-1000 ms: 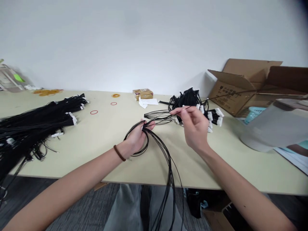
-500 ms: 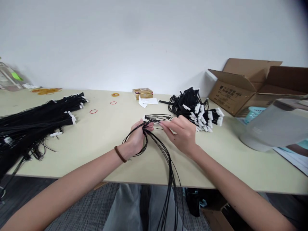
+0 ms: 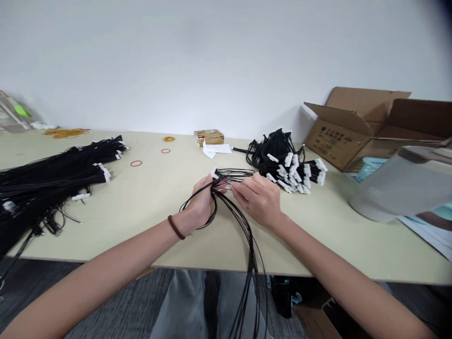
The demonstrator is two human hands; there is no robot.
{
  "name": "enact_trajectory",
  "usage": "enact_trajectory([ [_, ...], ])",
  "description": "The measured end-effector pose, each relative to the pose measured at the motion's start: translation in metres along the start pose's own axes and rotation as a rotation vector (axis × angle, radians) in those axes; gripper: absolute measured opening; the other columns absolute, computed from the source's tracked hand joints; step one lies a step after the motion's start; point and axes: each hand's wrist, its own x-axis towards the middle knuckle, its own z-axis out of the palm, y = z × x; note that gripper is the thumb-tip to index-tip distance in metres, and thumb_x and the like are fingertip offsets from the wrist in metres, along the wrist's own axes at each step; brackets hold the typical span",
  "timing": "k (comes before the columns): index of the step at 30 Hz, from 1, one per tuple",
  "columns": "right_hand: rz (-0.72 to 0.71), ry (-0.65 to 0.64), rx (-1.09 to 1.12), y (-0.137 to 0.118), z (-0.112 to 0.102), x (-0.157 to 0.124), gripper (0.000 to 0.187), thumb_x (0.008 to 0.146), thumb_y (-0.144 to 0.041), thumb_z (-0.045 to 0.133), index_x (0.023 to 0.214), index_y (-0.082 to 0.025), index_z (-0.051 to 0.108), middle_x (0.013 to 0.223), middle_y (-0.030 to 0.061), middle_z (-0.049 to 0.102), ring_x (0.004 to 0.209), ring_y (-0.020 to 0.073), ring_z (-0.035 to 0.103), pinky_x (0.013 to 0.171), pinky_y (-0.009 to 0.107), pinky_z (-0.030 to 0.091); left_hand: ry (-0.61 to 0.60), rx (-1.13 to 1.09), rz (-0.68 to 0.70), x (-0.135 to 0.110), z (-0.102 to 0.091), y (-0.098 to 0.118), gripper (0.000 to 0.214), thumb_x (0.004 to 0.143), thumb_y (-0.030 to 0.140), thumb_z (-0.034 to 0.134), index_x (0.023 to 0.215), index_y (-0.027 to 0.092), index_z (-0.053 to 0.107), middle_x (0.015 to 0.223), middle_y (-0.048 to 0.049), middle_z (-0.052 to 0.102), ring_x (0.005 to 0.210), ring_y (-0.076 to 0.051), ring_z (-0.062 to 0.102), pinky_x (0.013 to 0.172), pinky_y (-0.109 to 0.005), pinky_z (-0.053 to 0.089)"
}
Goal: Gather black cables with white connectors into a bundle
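Observation:
My left hand [image 3: 204, 200] is closed around a bundle of thin black wires [image 3: 243, 226] near a white connector [image 3: 214, 173]. Part of the bundle loops over the wrist side, and its long loose ends hang over the table's front edge toward my lap. My right hand [image 3: 259, 195] is closed on the looped stretch of wires [image 3: 235, 175] just right of the left hand, its fingertips bent in a pinch. Exactly which strands sit between those fingertips is hidden. A brown band circles my left wrist.
Black wire bundles with white connectors [image 3: 56, 165] cover the table's left side. A pile of coiled harnesses [image 3: 277, 150] lies at the back right, near an open cardboard box [image 3: 335, 141] and a grey container [image 3: 399, 188]. Red rubber bands [image 3: 136, 163] and a gold box [image 3: 209, 137] lie behind.
My right hand has shifted slightly left and down, closer to the left hand, its fingers curling more over the wires. The left hand keeps its hold.

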Motion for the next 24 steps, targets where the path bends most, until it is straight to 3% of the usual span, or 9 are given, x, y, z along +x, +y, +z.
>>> enact_trajectory([
  [8,0.033,0.006,0.039,-0.0012,0.0017,-0.0006,0.018,0.081,-0.022,0.053,0.063,-0.019,0.051,0.055,-0.0022,0.046,0.058,0.0117,0.033,0.053,0.026,0.025,0.001,0.049,0.003,-0.0026,0.0021,0.0009,0.018,0.084,0.026,0.044,0.074,0.014,0.054,0.075,-0.0030,0.060,0.065,-0.010,0.053,0.073,-0.026,0.043],
  [24,0.083,-0.131,-0.004,-0.0086,0.0011,0.0014,0.020,0.085,-0.019,0.044,0.066,-0.018,0.049,0.059,0.0005,0.047,0.062,0.0140,0.035,0.055,0.027,0.027,-0.068,0.122,0.063,-0.0054,0.0032,-0.0007,0.021,0.085,0.029,0.042,0.074,0.015,0.053,0.073,-0.0018,0.056,0.066,-0.009,0.050,0.066,-0.023,0.040],
])
